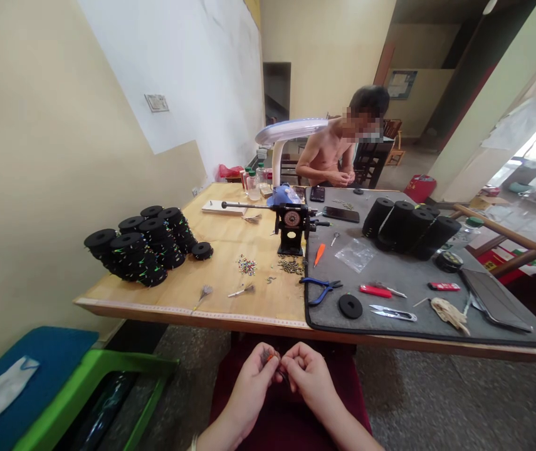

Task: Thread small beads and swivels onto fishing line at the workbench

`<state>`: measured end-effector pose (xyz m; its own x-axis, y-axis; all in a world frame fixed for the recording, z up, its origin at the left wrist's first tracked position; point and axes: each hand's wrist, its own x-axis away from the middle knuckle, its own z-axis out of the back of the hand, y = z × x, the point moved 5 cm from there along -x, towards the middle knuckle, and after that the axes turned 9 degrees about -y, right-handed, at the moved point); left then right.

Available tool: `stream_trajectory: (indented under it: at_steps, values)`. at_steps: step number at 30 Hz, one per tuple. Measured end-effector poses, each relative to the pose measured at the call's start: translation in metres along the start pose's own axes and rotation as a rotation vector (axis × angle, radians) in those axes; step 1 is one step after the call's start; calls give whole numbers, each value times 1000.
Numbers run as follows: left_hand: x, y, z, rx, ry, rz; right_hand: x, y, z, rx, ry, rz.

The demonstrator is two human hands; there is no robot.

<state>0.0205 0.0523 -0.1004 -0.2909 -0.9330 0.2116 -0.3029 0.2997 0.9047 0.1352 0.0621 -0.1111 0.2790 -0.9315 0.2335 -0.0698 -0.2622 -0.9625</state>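
Close together below the table's front edge, my left hand (254, 376) and my right hand (312, 379) are both closed in a pinch. Between the left thumb and fingers shows a tiny dark bit with an orange-red spot (270, 357); its kind is too small to tell. Whatever the right fingertips pinch is mostly hidden, with something dark just below them. On the table ahead lie blue-handled pliers (320, 291), a black foam spool (350, 305), thread snips (394, 312) and a pile of coloured beads (247, 265).
A black hand-cranked winder (291, 228) stands mid-table before a white lamp (277, 153). Stacked thread-wound foam spools (148, 244) fill the left; plain black foam rolls (411, 228) stand right on the grey mat (328, 319). A person (333, 150) sits across, hands together. A green stool (84, 382) is lower left.
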Motion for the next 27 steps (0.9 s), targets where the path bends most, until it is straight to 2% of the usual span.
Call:
stream_trajectory:
  at_steps: [6,13,17,23,27]
  values:
    - [0,-1,-3,33,-18,4,1,-3,-1,-62,-4,-22]
    - [0,5,-4,-333,-39,-87,0,6,-2,-279,0,-90]
    - [2,8,-5,-463,-42,-96,-2,13,1,-407,-14,-105]
    - [3,10,-6,-440,-44,-77,-1,15,4,-459,-9,-104]
    - [2,5,-5,-328,-72,-13,0,10,6,-417,13,-57]
